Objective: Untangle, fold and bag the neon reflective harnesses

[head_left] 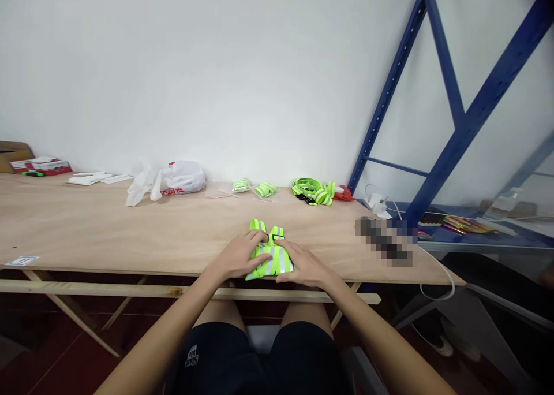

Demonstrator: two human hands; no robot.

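Both hands, left (240,256) and right (305,265), press spread fingers on the half-gathered reflective strap bundle (269,256) at the table's near edge, its two loops loose, while two bagged bundles (253,188) sit beyond.

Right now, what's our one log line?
left hand: on reflective straps | right hand: on same straps | farther back: white plastic bag
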